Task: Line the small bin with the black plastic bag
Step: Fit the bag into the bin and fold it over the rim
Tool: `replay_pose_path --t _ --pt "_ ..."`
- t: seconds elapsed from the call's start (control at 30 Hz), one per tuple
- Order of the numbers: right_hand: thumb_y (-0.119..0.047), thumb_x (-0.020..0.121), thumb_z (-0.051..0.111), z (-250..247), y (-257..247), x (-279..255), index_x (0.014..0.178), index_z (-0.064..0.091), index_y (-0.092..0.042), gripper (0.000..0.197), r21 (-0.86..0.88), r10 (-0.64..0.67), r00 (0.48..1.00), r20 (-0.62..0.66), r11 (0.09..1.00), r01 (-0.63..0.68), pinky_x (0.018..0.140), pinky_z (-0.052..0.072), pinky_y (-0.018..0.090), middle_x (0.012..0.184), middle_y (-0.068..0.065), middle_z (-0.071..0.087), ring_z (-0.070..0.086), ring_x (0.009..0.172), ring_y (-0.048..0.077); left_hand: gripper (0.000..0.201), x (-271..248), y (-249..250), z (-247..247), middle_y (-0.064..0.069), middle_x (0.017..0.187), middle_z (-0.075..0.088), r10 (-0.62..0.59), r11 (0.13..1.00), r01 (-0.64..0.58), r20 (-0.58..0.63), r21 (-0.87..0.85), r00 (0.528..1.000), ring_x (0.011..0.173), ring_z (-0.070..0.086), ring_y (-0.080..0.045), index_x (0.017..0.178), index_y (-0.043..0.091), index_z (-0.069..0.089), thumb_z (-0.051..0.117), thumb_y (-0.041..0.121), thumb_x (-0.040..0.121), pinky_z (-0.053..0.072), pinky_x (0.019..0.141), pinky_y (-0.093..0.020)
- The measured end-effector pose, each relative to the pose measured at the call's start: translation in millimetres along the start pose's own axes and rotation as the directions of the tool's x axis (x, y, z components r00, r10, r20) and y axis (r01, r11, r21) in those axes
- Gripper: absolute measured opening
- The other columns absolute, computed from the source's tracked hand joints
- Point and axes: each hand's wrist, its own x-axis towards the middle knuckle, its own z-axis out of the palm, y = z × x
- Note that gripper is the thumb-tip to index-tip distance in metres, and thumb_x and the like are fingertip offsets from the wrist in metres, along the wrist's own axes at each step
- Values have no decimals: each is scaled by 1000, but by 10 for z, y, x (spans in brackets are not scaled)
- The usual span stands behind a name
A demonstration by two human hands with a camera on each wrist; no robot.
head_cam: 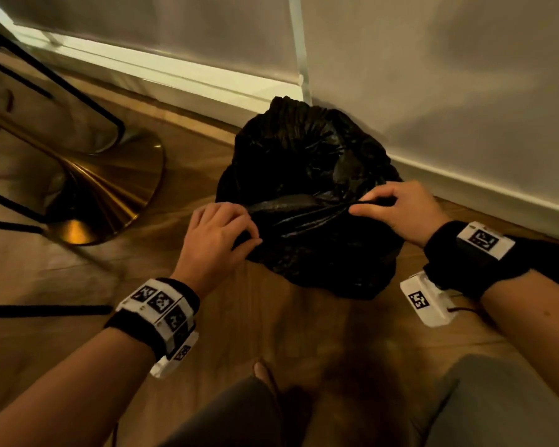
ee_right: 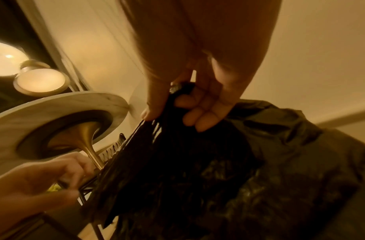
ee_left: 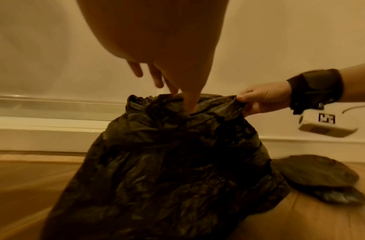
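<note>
A crinkled black plastic bag [head_cam: 307, 162] is draped over the small bin on the wooden floor by the wall; the bin itself is hidden under it. My left hand [head_cam: 247, 235] grips the bag's near edge on the left. My right hand [head_cam: 363, 205] pinches the same edge on the right, and the plastic is stretched taut between them. In the left wrist view my left fingers [ee_left: 190, 100] dig into the top of the bag [ee_left: 167, 162]. In the right wrist view my right fingers [ee_right: 196, 113] curl round a bunched fold of the bag [ee_right: 198, 170].
A gold pedestal table base [head_cam: 107, 195] and black chair legs [head_cam: 52, 82] stand to the left. White skirting board [head_cam: 175, 75] and wall run behind the bin. A dark flat object [ee_left: 313, 175] lies on the floor right of the bag. My knees [head_cam: 233, 414] are below.
</note>
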Motion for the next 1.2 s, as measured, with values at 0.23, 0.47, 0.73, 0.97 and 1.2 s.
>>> replay_pose_path --t 0.23,0.47,0.73,0.97,1.2 --pt "-25 72 80 187 155 -112 75 73 -23 7 127 235 954 185 957 -260 84 56 38 81 -2 71 66 80 14 39 -118 -107 246 10 95 65 -82 996 87 324 0 942 99 59 -16 93 32 70 47 62 83 36 94 -37" --pt "-39 63 84 394 11 -148 126 47 -15 77 849 570 798 194 310 -428 71 57 37 122 6 63 65 103 23 52 129 171 18 -2 100 64 -631 -184 841 717 -509 296 88 59 -15 98 11 61 52 62 88 49 78 -32" --pt "-36 87 63 622 -92 -309 138 45 -20 56 855 582 724 370 91 -510 73 47 33 115 1 61 57 97 18 58 38 457 313 -7 135 55 -321 -801 411 891 -436 321 100 57 -20 130 23 53 66 52 82 48 87 -45" --pt "-42 99 35 584 -76 -282 144 36 -21 49 890 486 763 426 -73 -450 95 41 49 141 3 48 54 114 26 50 -61 513 428 -13 137 52 -372 -882 126 834 -454 406 129 46 -31 131 12 49 45 48 96 44 96 -46" --pt "-61 82 55 487 -198 -317 131 54 -20 64 899 363 832 419 -36 -437 100 48 41 128 9 63 59 117 26 74 -63 526 381 -6 133 58 -330 -816 275 801 -508 500 122 54 -26 136 25 48 49 72 79 51 88 -41"
